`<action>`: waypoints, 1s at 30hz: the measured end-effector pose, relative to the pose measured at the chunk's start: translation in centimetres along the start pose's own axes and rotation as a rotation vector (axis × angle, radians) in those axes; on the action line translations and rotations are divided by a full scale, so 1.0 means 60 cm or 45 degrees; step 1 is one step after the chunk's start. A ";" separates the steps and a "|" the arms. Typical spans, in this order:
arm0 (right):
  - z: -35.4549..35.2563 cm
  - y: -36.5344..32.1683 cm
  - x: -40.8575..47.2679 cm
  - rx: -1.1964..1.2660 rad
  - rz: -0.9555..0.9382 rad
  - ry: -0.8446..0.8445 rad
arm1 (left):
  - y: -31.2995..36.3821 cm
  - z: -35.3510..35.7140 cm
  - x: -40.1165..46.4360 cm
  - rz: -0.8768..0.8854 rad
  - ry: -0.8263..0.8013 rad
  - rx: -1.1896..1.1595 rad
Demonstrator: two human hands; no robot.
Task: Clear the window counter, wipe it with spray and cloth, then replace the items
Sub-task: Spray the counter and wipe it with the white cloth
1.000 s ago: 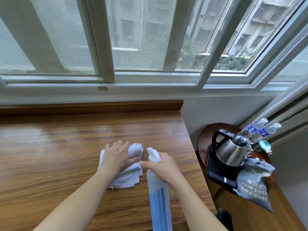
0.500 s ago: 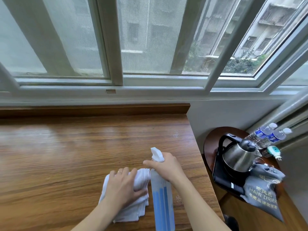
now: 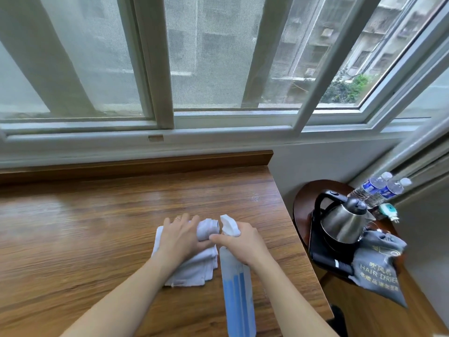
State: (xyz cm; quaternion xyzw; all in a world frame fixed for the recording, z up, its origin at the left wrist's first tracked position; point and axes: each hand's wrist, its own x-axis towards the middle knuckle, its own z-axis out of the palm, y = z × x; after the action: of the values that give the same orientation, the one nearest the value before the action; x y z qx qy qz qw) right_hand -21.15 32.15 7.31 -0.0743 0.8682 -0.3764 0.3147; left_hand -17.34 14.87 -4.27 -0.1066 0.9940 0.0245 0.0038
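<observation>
Cloth (image 3: 194,266): white, folded, lying flat on the wooden counter (image 3: 97,227) near its right end, one edge rolled up into a thick bunch at the far side. Long axis runs from near-left to far-right, toward the spray head.

Left hand (image 3: 181,237): palm down on the cloth's far half, fingers spread and bent over the rolled bunch, pressing it to the wood; a ring shows on one finger. This hand is the one on the cloth and the nearer to the unwiped surface at the left.

Spray bottle (image 3: 237,283): translucent with blue liquid, white trigger head, just to the right of the cloth and touching or nearly touching its rolled edge. Long axis runs from the camera outward, nozzle end pointing away toward the window.

Right hand (image 3: 239,242): wrapped round the bottle's neck below the trigger head, forefinger reaching left to the cloth's bunch.

Governing relation: cloth lies immediately left of the bottle, the two hands meeting at the rolled edge; a wipe would likely travel left or away from the body, with the bottle kept at the right.

Counter state, judged: cleared, faint speckles near the far right corner (image 3: 255,198), wiping in hand.

Set aside on the round side table (image 3: 303,203) to the right, well apart: kettle (image 3: 342,222), two water bottles (image 3: 379,188), grey hair-drier bag (image 3: 379,268).
</observation>
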 end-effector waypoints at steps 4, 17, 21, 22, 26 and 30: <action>0.004 0.003 0.002 -0.025 0.005 -0.006 | -0.005 -0.013 0.036 -0.066 -0.116 -0.027; -0.028 -0.006 0.070 -0.056 -0.057 -0.090 | 0.038 0.016 -0.069 0.030 -0.018 -0.059; -0.030 -0.002 0.090 -0.124 -0.048 -0.128 | 0.038 0.019 -0.077 -0.003 0.046 -0.038; -0.030 0.000 0.093 -0.146 -0.054 -0.124 | 0.037 0.018 -0.074 0.002 0.053 -0.026; -0.033 0.003 0.096 -0.155 -0.041 -0.093 | 0.037 0.019 -0.067 0.014 0.030 -0.026; -0.034 0.003 0.095 -0.054 -0.025 -0.087 | 0.037 0.021 -0.069 0.000 0.027 -0.038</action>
State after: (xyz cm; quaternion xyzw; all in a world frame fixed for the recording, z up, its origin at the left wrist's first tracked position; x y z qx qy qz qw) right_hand -26.89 31.44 5.43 -0.1024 0.8641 -0.3581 0.3387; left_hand -13.75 17.99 -5.39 -0.1070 0.9935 0.0382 -0.0084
